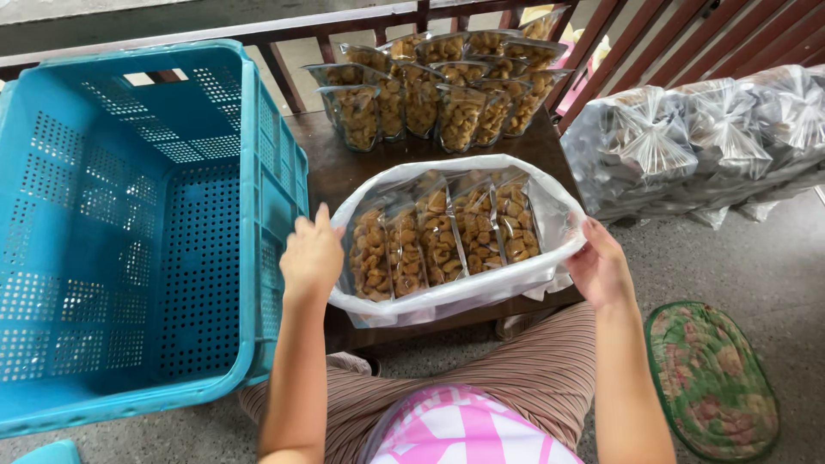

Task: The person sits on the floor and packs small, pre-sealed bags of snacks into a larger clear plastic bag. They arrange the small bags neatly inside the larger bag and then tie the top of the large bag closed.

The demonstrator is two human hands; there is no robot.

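Observation:
A large clear plastic bag (447, 296) lies open on a small dark wooden table (331, 172), holding several clear packets of golden-brown snacks (443, 236) stood side by side. My left hand (311, 256) grips the bag's left rim. My right hand (599, 265) holds its right rim, stretching the mouth wide. Behind the bag, several more filled snack packets (438, 90) stand in rows at the far end of the table.
A big blue perforated plastic crate (129, 232) stands tipped on the left against the table. Tied clear bags of packed snacks (696, 142) are piled on the right. A green patterned mat (711, 378) lies on the concrete floor. A wooden railing (284, 34) runs behind.

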